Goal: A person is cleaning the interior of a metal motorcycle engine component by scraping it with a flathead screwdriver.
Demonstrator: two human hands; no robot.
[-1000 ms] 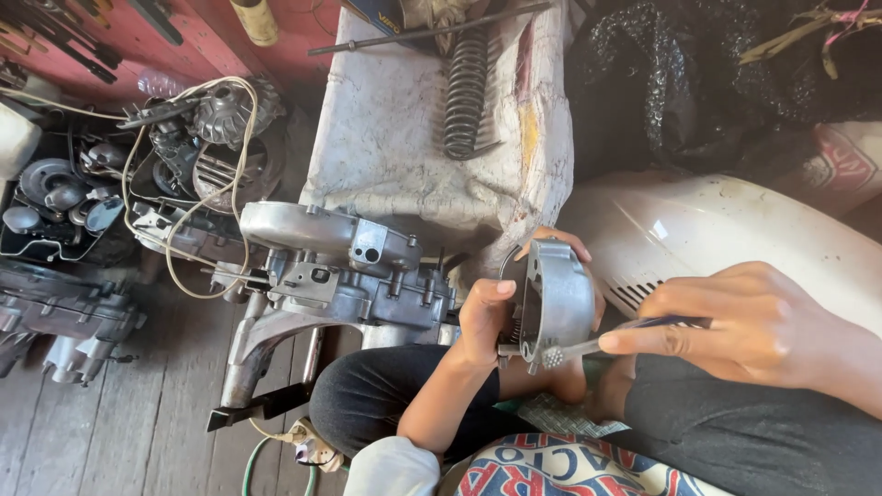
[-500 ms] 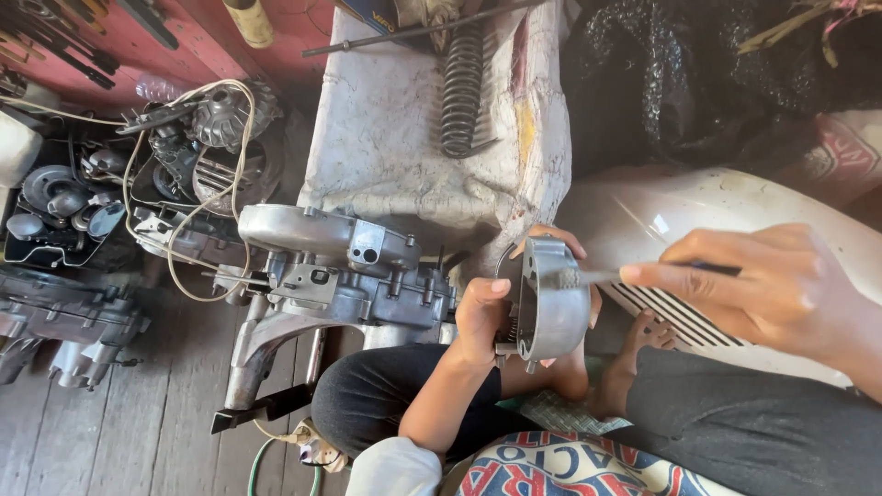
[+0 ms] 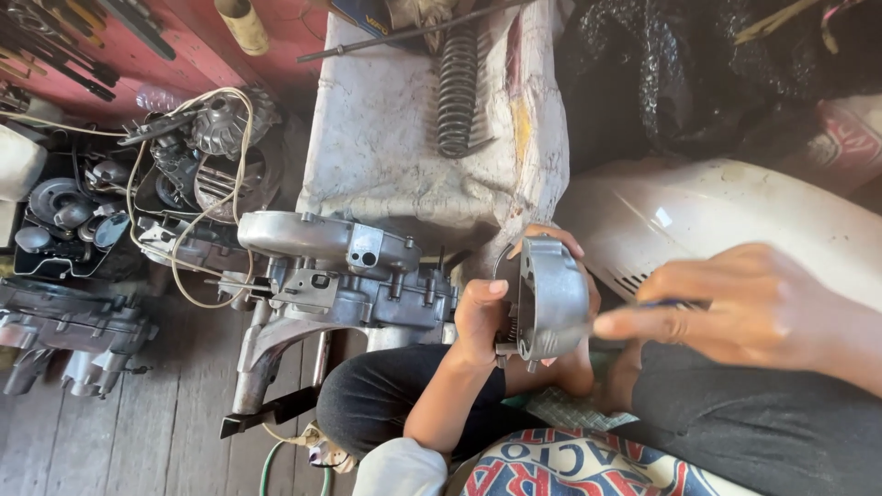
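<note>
Hands (image 3: 735, 308) on upright metal cover (image 3: 549, 298), long axis vertical, beside engine (image 3: 349, 276).

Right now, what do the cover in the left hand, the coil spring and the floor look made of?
Engine cover in left hand: looks like cast aluminium, dull silver-grey, with moulded ribs and bosses.
Coil spring: probably steel, dark and grimy, thick round wire.
Floor: wooden planks, worn grey, with visible grain and board seams.

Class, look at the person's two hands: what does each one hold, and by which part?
The left hand grips the grey metal engine cover by its rim, thumb on the near edge. The right hand pinches a thin tool by its handle; motion blur hides its kind.
</note>
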